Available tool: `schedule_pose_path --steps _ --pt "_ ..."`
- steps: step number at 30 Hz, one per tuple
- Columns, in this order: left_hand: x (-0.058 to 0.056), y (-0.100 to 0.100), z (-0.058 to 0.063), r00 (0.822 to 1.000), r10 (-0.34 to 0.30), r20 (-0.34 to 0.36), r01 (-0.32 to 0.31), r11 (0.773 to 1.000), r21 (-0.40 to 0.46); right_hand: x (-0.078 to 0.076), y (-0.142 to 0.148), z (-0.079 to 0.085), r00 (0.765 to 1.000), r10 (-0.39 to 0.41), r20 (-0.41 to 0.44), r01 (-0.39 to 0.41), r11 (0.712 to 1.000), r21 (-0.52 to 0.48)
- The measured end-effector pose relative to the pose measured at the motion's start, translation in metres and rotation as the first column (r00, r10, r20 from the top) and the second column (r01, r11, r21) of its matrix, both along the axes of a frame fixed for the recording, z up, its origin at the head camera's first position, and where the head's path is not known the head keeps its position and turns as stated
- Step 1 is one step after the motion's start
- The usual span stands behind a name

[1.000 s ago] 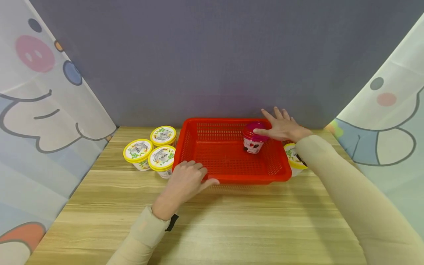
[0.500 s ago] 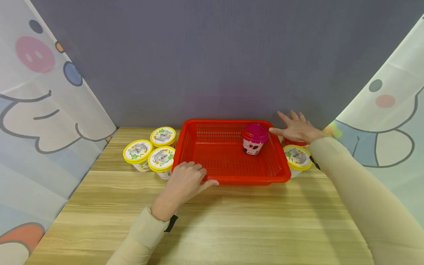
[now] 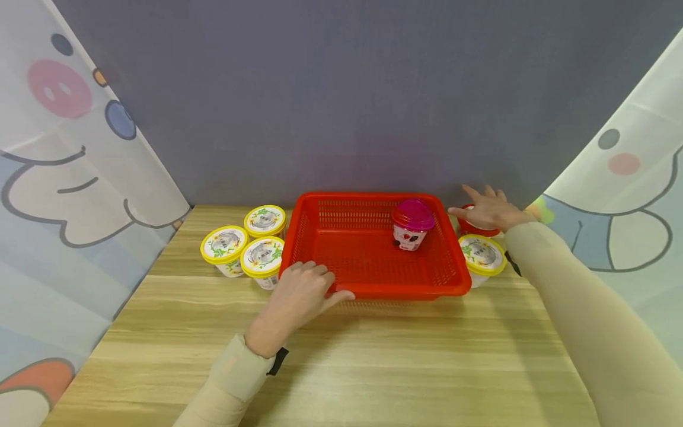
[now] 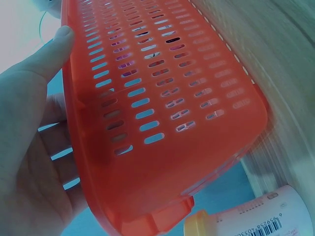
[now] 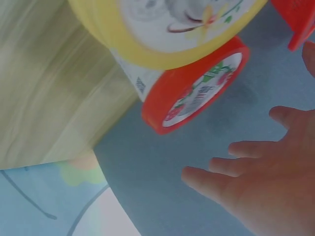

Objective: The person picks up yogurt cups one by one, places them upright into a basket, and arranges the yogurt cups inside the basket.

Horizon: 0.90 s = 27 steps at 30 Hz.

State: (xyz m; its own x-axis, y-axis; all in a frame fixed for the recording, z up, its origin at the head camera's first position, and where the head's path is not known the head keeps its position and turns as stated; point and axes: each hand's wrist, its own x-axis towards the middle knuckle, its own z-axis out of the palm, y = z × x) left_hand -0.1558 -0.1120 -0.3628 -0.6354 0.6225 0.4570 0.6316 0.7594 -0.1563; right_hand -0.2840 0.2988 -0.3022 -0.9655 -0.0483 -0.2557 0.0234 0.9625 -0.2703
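My left hand (image 3: 305,289) grips the near left corner of a red plastic basket (image 3: 395,290). In the left wrist view its fingers go over the rim and the thumb lies on the outer side. Inside the basket, at the right, a cup with a magenta lid (image 3: 413,216) stands upright. My right hand (image 3: 487,211) hovers with spread fingers past the basket's right side, holding nothing. Below it is a red-lidded tub (image 3: 472,226), partly hidden in the head view. The right wrist view shows that lid (image 5: 202,91) apart from the fingers.
A yellow-lidded tub (image 3: 482,254) stands in front of the red-lidded one. Left of the basket, yellow-lidded tubs (image 3: 224,244) are grouped together. The wooden table (image 3: 405,362) meets a grey wall (image 3: 352,101) behind, with printed curtains (image 3: 69,160) at both sides.
My right hand has moved right, away from the magenta-lidded cup, to above the red-lidded tub, uncovering the cup's lid. My left hand and the basket stay put.
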Motion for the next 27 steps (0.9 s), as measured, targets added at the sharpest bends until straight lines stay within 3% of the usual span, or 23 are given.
schedule_pose_path --steps 19,27 --pt "-0.001 0.001 -0.002 1.000 0.001 -0.006 -0.001 1.000 -0.001 -0.012 0.018 -0.021 0.998 0.053 0.045 -0.056 0.997 0.061" --pt "0.000 0.001 -0.002 1.000 0.007 -0.014 -0.007 1.000 -0.007 -0.014 0.018 -0.023 0.999 0.017 0.047 -0.019 0.999 0.045"
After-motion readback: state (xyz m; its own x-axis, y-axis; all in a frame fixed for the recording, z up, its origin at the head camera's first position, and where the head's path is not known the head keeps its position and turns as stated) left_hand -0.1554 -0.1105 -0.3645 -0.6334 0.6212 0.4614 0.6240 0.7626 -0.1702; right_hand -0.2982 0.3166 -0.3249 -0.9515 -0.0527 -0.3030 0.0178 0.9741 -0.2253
